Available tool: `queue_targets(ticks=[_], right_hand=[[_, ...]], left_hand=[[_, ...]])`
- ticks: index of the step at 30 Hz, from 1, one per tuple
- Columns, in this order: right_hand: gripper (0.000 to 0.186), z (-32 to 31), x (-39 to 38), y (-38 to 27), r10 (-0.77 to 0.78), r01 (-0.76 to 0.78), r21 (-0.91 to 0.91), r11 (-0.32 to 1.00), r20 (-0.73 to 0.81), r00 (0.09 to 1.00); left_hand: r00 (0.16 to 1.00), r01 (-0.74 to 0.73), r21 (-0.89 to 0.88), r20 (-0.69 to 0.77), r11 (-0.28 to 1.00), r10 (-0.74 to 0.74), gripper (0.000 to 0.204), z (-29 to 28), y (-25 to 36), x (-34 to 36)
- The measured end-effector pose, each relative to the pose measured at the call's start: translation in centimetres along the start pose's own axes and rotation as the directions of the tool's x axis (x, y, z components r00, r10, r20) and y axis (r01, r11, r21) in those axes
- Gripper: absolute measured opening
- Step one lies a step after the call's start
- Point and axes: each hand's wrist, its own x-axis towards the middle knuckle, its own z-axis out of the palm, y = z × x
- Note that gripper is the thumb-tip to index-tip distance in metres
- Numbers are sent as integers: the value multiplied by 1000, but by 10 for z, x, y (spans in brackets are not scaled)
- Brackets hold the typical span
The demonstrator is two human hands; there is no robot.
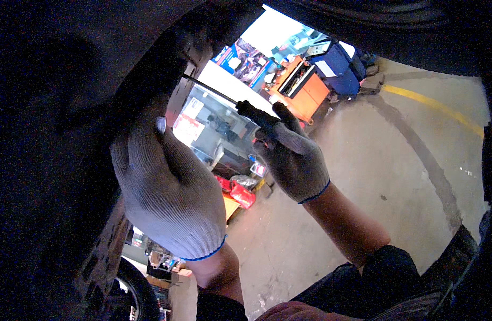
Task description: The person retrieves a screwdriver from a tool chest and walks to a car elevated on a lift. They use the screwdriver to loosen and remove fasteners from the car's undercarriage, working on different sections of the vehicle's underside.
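Observation:
My left hand (166, 198), in a grey knit glove with a blue cuff, is raised against a dark structure (53, 107) overhead, fingers curled; what they hold is hidden. A small shiny piece (161, 124) shows by its fingertips. My right hand (292, 158), gloved alike with darkened fingers, grips the dark handle of a long thin tool (214, 88). The tool's shaft runs up-left toward a rough metal part (190, 56) above my left hand; where its tip ends is unclear.
Beyond and below lie a concrete floor (353, 203) with a yellow line (433, 107), an orange tool cart (310, 96), a blue cabinet (334, 72), red items (240, 195) and several cluttered shelves. Part of a tire (141, 291) shows at lower left. Dark edges frame the opening.

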Motion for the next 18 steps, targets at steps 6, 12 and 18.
queue_targets(ticks=[6, 12, 18], right_hand=[[42, -15, -3, -9, 283, -284, 6, 959, -87, 955], [44, 13, 11, -29, 215, -134, 600, 789, -66, 974], [35, -9, 22, -7, 67, -46, 408, 912, -39, 997]], left_hand=[[998, 52, -38, 32, 998, -51, 25, -5, 6, -4], [998, 57, -159, 9, 986, -57, 16, 3, 1, -1], [999, 45, -149, 29, 988, -41, 25, 5, -4, 1]])
